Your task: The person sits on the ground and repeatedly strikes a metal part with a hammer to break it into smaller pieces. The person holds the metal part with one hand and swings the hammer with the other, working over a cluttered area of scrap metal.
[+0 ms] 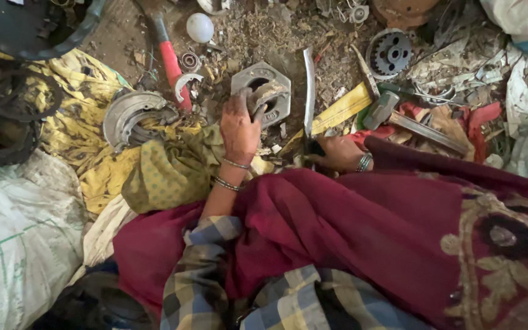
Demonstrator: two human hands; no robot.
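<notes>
Seen from above, on a littered floor: the left hand steadies a grey metal housing, fingers curled over its rim. The right hand is closed on a long blade set upright just beside it. A hammer lies near.

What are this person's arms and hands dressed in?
The left hand is grimy with dust and bare of gloves; two thin metal bangles circle its wrist. Further up is a blue, yellow and white checked sleeve. The right hand wears a silvery beaded bracelet, and maroon cloth drapes over that arm.
</notes>
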